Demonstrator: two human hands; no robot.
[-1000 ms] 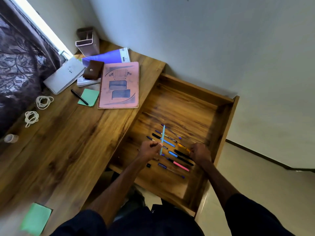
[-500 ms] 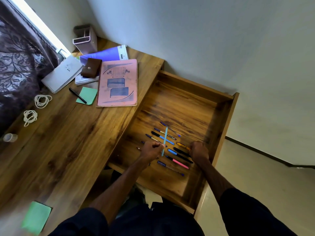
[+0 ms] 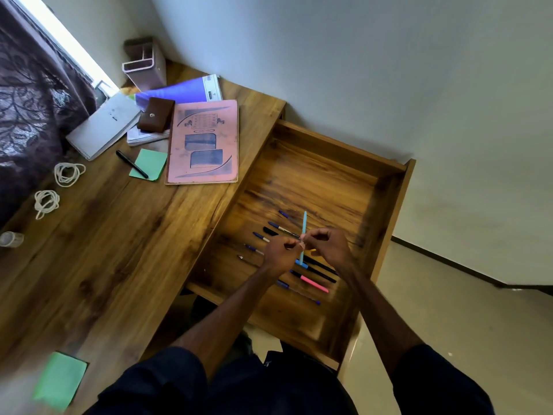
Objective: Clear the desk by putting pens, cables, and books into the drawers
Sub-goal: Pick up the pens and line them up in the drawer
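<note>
The wooden drawer (image 3: 386, 187) stands pulled out at the desk's right side, with several pens (image 3: 314, 284) laid in a row on its floor. Over those pens, my left hand (image 3: 281, 253) and my right hand (image 3: 327, 248) both pinch a light blue pen (image 3: 304, 226) that points away from me. On the desk (image 3: 104, 265) lie a black pen (image 3: 131, 164), two white coiled cables (image 3: 68, 174) (image 3: 46, 203), a pink book (image 3: 205, 142), a purple book (image 3: 179, 91) and a white spiral notebook (image 3: 103, 127).
A brown wallet (image 3: 156, 114) rests on the stacked books. A pen holder (image 3: 143, 65) stands at the desk's far corner. Green sticky notes (image 3: 148, 164) (image 3: 59, 380) lie on the desk, and a small clear bottle (image 3: 11, 238) sits at the left edge by the curtain (image 3: 33, 94).
My right hand left the drawer's right side and came over to the blue pen, which my left hand was holding alone. Both hands now pinch it.
</note>
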